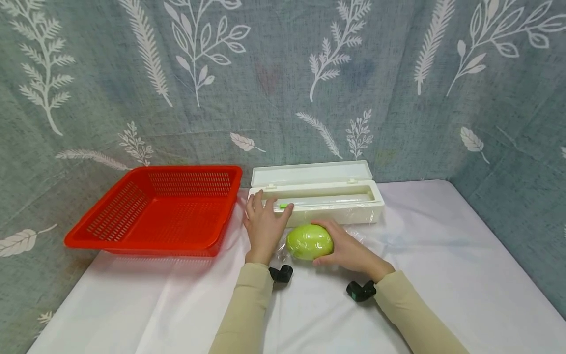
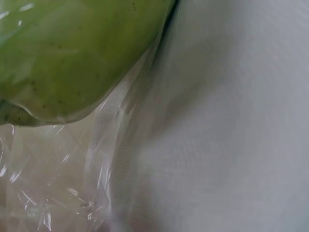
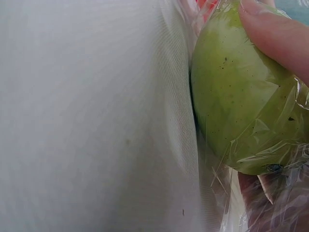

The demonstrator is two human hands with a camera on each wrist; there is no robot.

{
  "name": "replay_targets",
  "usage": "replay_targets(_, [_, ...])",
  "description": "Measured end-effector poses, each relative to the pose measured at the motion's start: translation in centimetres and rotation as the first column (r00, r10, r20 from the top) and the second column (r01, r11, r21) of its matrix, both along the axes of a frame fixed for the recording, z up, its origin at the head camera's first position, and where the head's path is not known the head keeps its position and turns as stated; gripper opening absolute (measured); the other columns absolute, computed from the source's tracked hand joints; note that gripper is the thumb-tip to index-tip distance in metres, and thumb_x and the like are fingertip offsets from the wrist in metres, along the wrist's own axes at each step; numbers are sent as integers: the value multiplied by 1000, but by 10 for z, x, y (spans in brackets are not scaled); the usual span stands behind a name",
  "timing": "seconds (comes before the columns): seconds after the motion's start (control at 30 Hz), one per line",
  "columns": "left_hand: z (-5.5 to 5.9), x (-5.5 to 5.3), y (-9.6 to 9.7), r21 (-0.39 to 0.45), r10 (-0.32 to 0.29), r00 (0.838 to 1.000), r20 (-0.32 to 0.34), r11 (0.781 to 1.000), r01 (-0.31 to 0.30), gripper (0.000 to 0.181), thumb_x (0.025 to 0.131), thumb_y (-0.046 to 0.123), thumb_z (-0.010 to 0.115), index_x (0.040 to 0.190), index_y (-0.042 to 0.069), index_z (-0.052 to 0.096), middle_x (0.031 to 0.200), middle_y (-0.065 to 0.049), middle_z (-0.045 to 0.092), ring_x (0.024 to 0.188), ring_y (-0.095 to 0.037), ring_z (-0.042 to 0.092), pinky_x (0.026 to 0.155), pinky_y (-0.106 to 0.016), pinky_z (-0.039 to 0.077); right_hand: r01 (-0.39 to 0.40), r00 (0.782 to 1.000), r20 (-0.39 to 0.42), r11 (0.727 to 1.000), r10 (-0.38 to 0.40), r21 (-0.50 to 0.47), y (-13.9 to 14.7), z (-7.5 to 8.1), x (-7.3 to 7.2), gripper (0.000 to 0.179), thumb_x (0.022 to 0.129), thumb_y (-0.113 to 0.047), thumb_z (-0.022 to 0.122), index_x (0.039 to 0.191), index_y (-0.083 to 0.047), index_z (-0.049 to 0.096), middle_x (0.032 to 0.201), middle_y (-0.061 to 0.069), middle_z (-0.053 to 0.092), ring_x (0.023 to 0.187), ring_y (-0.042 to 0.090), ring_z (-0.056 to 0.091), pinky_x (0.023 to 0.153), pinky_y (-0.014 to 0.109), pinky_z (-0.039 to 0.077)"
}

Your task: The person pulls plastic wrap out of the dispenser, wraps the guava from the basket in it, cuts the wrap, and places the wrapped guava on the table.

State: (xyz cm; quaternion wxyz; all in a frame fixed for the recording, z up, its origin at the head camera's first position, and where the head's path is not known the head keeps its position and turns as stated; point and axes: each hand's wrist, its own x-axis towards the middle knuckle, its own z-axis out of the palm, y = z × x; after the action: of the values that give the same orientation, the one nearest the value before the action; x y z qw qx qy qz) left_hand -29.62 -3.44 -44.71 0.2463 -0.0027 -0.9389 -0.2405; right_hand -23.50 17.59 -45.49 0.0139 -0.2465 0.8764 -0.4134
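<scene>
A smooth, speckled green fruit (image 1: 309, 242) lies on the white cloth, wrapped in clear plastic film (image 3: 270, 157). My right hand (image 1: 347, 248) grips it from the right; the right wrist view shows the thumb (image 3: 280, 36) pressed on the film. Behind the fruit stands a long white cling film box (image 1: 336, 215), its lid (image 1: 311, 173) raised and a film roll inside. At the box's left end, my left hand (image 1: 265, 223) has its fingers spread over the front rim, near a small bright green slider (image 1: 283, 205). Whether those fingers touch the box, I cannot tell.
A red plastic basket (image 1: 148, 246) with slotted walls stands left of the box. White cloth (image 1: 442, 275) covers the table. Grey-green fabric (image 1: 283, 98) with white leaf prints hangs behind and at the sides. Loose film (image 2: 53, 179) spreads beside the fruit.
</scene>
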Motion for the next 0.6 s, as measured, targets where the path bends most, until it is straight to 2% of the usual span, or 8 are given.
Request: replay_targets(0.6, [3,1,0,-7,-9,1000,-1,1000,9,49,81,57,47,106,17,63,137,-6,32,129,-27,17,88,-59,27,-3,1000,-13,1000,2,-15,0,-2,0,88,60,-38,81,132,-28,32,123,-10,38,106,12,43,88,40,37])
